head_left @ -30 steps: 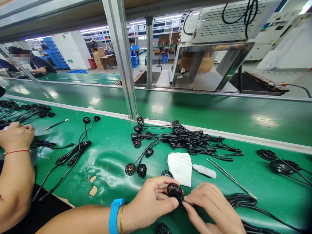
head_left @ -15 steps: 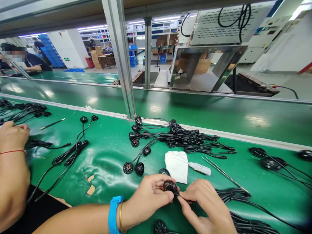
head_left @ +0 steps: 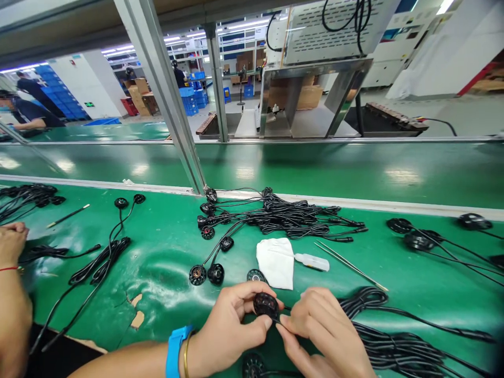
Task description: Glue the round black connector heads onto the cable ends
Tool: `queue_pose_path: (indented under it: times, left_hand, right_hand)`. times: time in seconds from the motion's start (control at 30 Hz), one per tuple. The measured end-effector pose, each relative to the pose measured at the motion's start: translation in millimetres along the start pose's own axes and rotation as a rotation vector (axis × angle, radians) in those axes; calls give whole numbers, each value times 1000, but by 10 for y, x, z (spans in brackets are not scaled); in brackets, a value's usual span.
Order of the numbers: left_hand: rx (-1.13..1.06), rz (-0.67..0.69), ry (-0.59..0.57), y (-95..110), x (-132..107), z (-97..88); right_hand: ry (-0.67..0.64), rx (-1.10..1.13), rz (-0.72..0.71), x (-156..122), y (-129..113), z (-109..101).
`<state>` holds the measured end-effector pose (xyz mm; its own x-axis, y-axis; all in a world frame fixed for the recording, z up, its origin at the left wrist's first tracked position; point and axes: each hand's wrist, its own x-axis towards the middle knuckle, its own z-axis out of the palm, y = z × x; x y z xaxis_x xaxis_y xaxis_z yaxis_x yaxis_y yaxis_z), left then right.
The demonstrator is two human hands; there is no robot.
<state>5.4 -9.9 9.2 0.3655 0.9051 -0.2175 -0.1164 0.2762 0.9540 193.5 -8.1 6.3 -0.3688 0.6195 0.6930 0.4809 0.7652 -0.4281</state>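
One round black plastic unit (head_left: 266,304) is grasped by the fingers of the left hand (head_left: 235,326) above the green tabletop (head_left: 169,307); the right hand's (head_left: 321,331) fingers pinch a thin black cable (head_left: 277,321) beside it.

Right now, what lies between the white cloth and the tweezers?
A small bottle, nozzle toward the white cloth, base short of the tweezers; seen in head view.
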Motion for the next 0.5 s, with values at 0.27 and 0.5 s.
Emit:
queue_pose_path:
  times: [0.27,0.5]
  left_hand:
    - [259,198,69,8,-57,28]
    - [480,550,73,9,-103,-5]
  right_hand:
    - [49,-6,-30,-20,-26,2]
    - [71,-81,-56,-38,-48,-3]
